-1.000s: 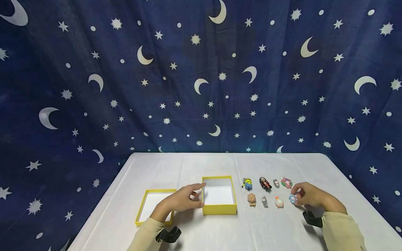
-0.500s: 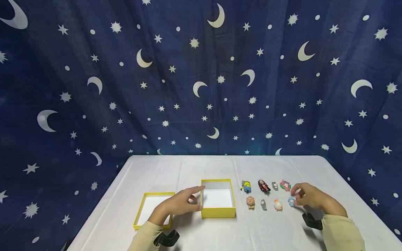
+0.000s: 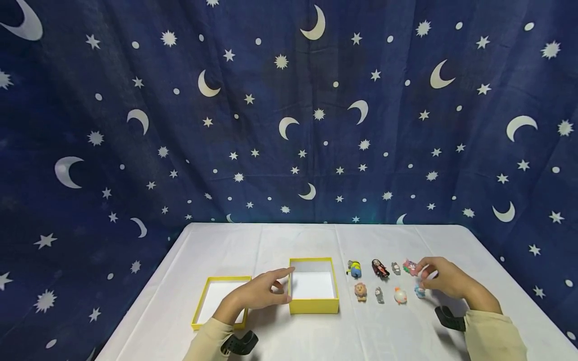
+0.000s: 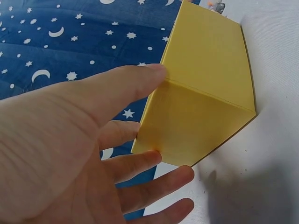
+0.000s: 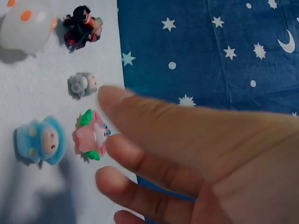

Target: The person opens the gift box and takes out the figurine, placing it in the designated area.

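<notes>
My left hand (image 3: pixel 259 291) rests at the left side of an open yellow box (image 3: pixel 314 306) with a white inside. In the left wrist view the thumb (image 4: pixel 154 74) lies at the box's edge and some fingertips touch a wall; the fingers are fairly straight. My right hand (image 3: pixel 447 278) hovers over the right end of the toy rows, thumb and fingers apart, holding nothing. Closest to it is a pink figurine (image 5: pixel 92 135) with green parts. A light blue hooded figurine (image 5: pixel 39 141) lies nearby, and a small grey figurine (image 5: pixel 82 85) sits by the thumb tip.
A yellow-rimmed lid (image 3: pixel 205 301) lies left of the box, partly behind my left arm. Right of the box are a minion figurine (image 3: pixel 355 269), a dark-haired doll (image 3: pixel 380 269), a lion figurine (image 3: pixel 360 291), another grey figurine (image 3: pixel 379 295) and a white round toy (image 3: pixel 400 296).
My right hand has left the blue figurine and moved slightly away toward the pink one. The left hand stays at the box. The head view has tilted slightly.
</notes>
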Action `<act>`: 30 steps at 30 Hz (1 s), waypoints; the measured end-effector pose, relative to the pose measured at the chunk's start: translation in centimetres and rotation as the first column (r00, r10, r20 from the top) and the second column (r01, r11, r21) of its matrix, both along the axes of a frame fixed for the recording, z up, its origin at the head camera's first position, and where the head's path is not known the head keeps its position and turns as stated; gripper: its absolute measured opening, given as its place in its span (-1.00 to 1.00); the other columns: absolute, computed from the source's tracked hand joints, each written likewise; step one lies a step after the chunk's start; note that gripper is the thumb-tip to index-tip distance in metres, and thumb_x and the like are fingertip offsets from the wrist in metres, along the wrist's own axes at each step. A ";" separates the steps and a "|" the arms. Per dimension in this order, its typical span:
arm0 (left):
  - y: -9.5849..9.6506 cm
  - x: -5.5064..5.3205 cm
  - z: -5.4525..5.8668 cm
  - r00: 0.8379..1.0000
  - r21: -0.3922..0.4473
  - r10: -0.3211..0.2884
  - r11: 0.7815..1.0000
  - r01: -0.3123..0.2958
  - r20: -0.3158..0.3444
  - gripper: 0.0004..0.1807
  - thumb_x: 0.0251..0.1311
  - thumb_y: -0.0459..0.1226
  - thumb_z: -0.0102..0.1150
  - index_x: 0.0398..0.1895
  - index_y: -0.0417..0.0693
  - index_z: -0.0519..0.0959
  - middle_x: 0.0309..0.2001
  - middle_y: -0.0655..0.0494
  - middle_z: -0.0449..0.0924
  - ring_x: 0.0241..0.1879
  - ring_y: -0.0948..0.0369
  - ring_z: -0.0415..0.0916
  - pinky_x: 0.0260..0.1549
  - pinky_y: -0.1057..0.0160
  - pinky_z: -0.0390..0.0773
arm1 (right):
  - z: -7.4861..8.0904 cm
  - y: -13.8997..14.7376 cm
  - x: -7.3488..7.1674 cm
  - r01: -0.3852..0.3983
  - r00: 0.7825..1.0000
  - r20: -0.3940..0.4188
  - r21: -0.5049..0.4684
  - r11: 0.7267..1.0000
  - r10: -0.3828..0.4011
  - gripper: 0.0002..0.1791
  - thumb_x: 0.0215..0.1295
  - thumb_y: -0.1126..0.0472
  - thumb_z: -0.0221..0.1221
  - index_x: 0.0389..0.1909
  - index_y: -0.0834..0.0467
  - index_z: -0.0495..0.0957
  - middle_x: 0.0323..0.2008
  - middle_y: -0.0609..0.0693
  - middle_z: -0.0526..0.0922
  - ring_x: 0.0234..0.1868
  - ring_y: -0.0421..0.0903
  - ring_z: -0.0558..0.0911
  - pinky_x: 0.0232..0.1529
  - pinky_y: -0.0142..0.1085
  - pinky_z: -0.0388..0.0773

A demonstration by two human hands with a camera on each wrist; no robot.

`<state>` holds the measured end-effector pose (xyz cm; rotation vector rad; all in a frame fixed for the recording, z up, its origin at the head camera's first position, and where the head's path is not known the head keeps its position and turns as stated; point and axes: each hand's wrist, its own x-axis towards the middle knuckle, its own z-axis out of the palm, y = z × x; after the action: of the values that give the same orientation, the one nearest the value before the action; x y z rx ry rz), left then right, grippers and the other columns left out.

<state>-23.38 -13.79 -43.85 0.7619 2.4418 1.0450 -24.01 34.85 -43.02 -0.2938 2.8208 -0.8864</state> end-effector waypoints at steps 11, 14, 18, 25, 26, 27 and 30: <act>0.2 0.0 0.0 1.000 -0.016 0.014 1.000 -0.014 -0.023 -0.16 0.27 -0.07 0.34 0.56 -0.05 0.23 0.52 0.00 0.29 0.17 0.00 0.58 0.16 -0.03 0.59 | 0.4 -1.8 0.2 0.034 0.987 -0.156 0.002 0.999 -0.033 -0.74 0.36 0.11 0.26 -0.12 0.23 0.62 -0.28 0.01 0.70 -0.26 -0.11 0.63 -0.35 -0.28 0.52; 0.4 -0.1 0.1 0.999 -0.011 0.005 1.000 -0.006 -0.035 -0.18 0.27 -0.08 0.34 0.56 -0.02 0.24 0.52 0.00 0.28 0.18 -0.02 0.57 0.17 -0.03 0.59 | 0.7 -2.2 0.2 0.049 0.987 -0.150 -0.009 0.999 -0.050 -0.71 0.38 0.11 0.25 -0.08 0.27 0.60 -0.28 0.03 0.70 -0.31 -0.11 0.63 -0.37 -0.28 0.54; 0.5 -0.1 0.1 0.997 -0.009 -0.027 1.000 0.027 -0.075 -0.21 0.29 -0.11 0.33 0.54 -0.01 0.26 0.50 -0.02 0.30 0.17 -0.06 0.56 0.16 -0.05 0.58 | 0.7 -2.9 0.2 0.068 0.986 -0.149 -0.009 0.998 -0.069 -0.65 0.38 0.13 0.26 -0.01 0.33 0.57 -0.29 0.04 0.69 -0.33 -0.10 0.63 -0.39 -0.28 0.55; 0.2 -0.1 1.0 0.991 0.004 0.001 1.000 -0.001 -0.132 -0.28 0.35 -0.12 0.26 0.52 -0.06 0.29 0.49 -0.07 0.32 0.18 -0.10 0.55 0.15 -0.17 0.54 | 0.4 -4.0 0.0 0.080 0.972 -0.223 0.010 0.997 -0.076 -0.65 0.37 0.09 0.27 -0.02 0.29 0.59 -0.32 -0.02 0.68 -0.35 -0.13 0.58 -0.36 -0.26 0.51; 0.2 -0.2 1.2 0.990 0.011 0.018 1.000 -0.017 -0.139 -0.29 0.36 -0.12 0.25 0.52 -0.06 0.29 0.48 -0.06 0.33 0.19 -0.09 0.55 0.16 -0.18 0.54 | 0.3 -4.1 0.0 0.081 0.970 -0.230 0.006 0.997 -0.078 -0.65 0.37 0.09 0.28 -0.02 0.29 0.59 -0.33 -0.02 0.68 -0.35 -0.13 0.58 -0.35 -0.26 0.51; 0.1 -0.2 1.3 0.988 0.018 0.039 0.999 -0.037 -0.149 -0.31 0.37 -0.11 0.23 0.51 -0.07 0.31 0.47 -0.07 0.36 0.19 -0.09 0.55 0.16 -0.19 0.54 | 0.2 -4.2 0.0 0.084 0.969 -0.234 0.002 0.996 -0.081 -0.64 0.37 0.09 0.28 -0.02 0.29 0.59 -0.33 -0.02 0.68 -0.35 -0.14 0.58 -0.35 -0.26 0.51; -0.2 -0.4 1.7 0.977 0.054 0.107 0.994 -0.098 -0.186 -0.37 0.39 -0.12 0.20 0.47 -0.09 0.36 0.41 -0.09 0.44 0.18 -0.07 0.57 0.16 -0.16 0.54 | 0.0 -4.5 0.0 0.092 0.970 -0.224 -0.012 0.996 -0.092 -0.62 0.37 0.08 0.28 0.00 0.30 0.58 -0.32 0.00 0.68 -0.34 -0.13 0.59 -0.35 -0.26 0.51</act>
<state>-23.75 -13.96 -42.19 0.7891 2.6512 1.1141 -23.99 30.32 -43.03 -0.2813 3.0640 -0.9280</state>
